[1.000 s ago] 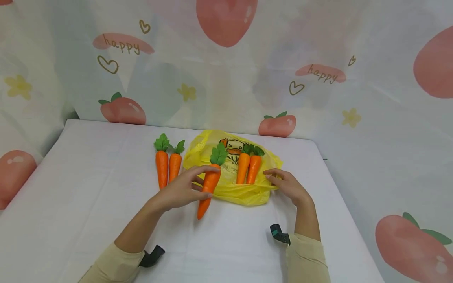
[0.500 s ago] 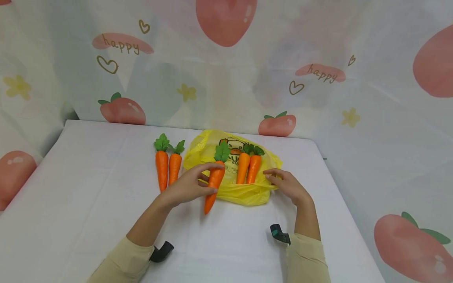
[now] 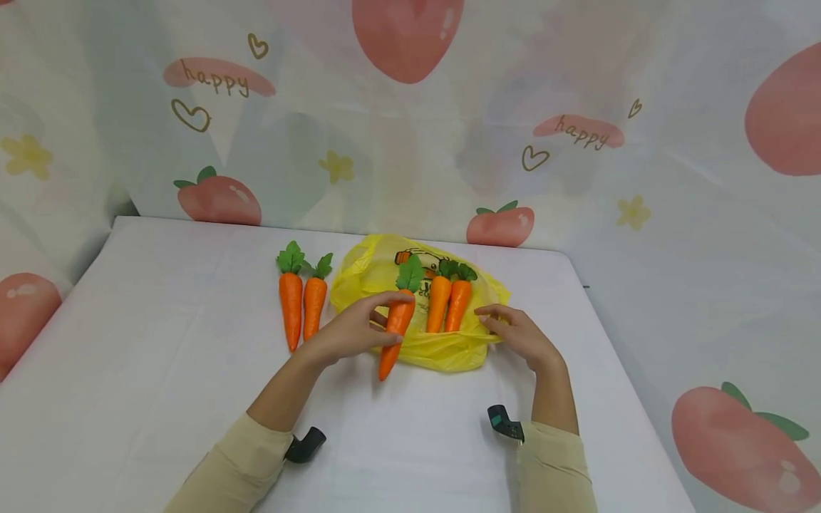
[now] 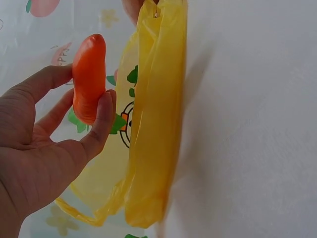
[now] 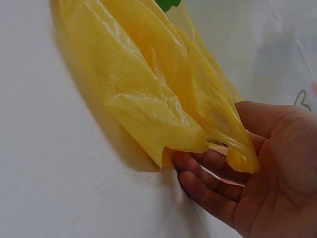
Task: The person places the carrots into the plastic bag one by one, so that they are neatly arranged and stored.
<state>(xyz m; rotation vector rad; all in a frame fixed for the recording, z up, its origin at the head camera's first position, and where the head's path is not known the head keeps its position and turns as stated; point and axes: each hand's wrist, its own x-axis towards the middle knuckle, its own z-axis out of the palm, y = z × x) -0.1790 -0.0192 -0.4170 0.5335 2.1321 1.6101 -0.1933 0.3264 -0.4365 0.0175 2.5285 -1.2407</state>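
My left hand (image 3: 355,329) pinches an orange carrot (image 3: 398,320) with a green leafy top between thumb and fingers, tilted in front of the yellow plastic bag (image 3: 442,354). From the left wrist view, the same carrot (image 4: 89,79) shows its tip end towards the camera, beside the bag's wall (image 4: 156,124). At the bag's right side, my right hand (image 3: 521,336) grips its edge; the right wrist view has the thumb partly behind the film (image 5: 218,114) and the fingers curled below. Two carrots (image 3: 439,303) lie inside the bag, their lower ends hidden by its front.
Two more carrots (image 3: 291,303) lie side by side on the white table (image 3: 192,342), left of the bag; the left arm partly covers one. A patterned backdrop (image 3: 398,142) rises behind the table and along its sides.
My left hand has carried its carrot a little to the right and away from me, towards the carrots in the bag. The right hand holds its place.
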